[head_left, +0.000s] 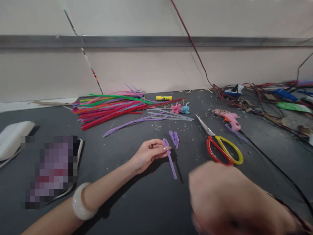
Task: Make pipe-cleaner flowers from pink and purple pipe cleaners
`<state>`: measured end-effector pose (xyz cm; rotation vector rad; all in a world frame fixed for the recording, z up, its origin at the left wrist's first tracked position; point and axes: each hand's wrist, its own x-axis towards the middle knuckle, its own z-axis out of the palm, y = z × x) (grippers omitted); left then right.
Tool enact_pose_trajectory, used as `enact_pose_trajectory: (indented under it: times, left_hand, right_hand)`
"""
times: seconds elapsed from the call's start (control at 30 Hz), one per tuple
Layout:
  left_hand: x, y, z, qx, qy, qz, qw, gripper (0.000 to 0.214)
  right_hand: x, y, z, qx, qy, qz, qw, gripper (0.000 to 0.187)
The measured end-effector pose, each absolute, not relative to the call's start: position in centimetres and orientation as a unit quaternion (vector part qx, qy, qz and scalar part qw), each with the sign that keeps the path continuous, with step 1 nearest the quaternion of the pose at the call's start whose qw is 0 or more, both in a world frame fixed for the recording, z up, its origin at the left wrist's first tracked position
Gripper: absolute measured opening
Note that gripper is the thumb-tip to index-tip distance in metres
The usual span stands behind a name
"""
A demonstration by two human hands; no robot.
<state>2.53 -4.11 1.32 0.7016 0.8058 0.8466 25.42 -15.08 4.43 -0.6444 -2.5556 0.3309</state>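
My left hand (153, 151) pinches a purple pipe cleaner (172, 164) between thumb and fingers. Its upper end is bent into a small loop above the fingertips, while the straight tail slants down to the right. Just beyond lie several folded purple pipe cleaner pieces (174, 139) on the dark table. My right hand (220, 195) is large and blurred near the camera at lower right; its fingers cannot be made out. Past it lie scissors (213, 133) with one red and one yellow handle, blades partly apart.
A heap of coloured pipe cleaners (110, 109) lies at the back left. Nearby are a yellow glue stick (164, 98), a pink flower (176, 108) and a blue flower (185, 108). A pink glue gun (231, 119) with a black cord is at right. A phone (52, 171) lies at left.
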Motion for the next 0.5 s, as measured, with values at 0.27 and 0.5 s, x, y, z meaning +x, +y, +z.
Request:
enact_pose_trajectory:
  times: [0.27,0.5]
  left_hand:
    - [2.5,-4.1,1.2,0.326,0.346,0.385,0.791,0.017]
    - [2.5,-4.2,1.2,0.361,0.341,0.375,0.783,0.012]
  right_hand:
    - [21.9,-4.9,3.3,-0.309,-0.923,0.058,0.220,0.024]
    - [21.7,-6.0,2.5,-0.246,-0.911,0.053,0.327,0.018]
